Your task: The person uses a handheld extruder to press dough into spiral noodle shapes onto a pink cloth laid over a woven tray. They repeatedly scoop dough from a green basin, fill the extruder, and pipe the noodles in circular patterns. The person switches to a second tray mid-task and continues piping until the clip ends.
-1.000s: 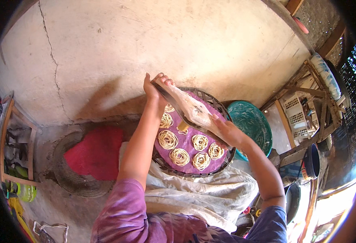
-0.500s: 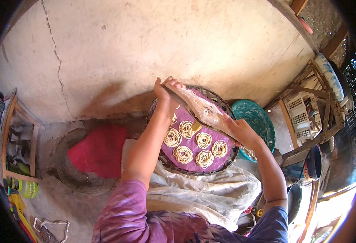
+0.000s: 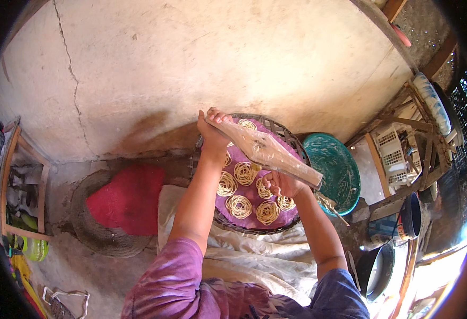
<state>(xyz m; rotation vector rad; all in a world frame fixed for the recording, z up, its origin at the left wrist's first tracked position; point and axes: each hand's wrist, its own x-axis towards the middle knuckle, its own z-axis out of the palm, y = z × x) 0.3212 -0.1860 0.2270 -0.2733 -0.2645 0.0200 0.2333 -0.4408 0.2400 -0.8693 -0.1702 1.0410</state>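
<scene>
My left hand point(image 3: 213, 127) grips the upper-left end of a flour-dusted wooden board point(image 3: 262, 148), which slants down to the right. My right hand point(image 3: 284, 182) is below the board with curled fingers over the noodles; what they hold, if anything, is hidden. Beneath both hands lies a round woven tray point(image 3: 301, 146) lined with a purple sheet point(image 3: 276, 125), carrying several pale coiled noodle nests point(image 3: 239, 207). A small yellow piece point(image 3: 255, 166) shows partly under the board.
A teal basin point(image 3: 342, 173) sits right of the tray, beside a wooden rack point(image 3: 425, 127) and dark buckets point(image 3: 410, 215). Pale cloth point(image 3: 228, 250) lies below the tray. A red cloth point(image 3: 122, 196) and a wooden frame point(image 3: 10, 175) are at left, the cracked wall point(image 3: 138, 64) behind.
My right hand has left the board's right end and moved left and down beneath it. My left hand and the board have shifted slightly down since half a second ago.
</scene>
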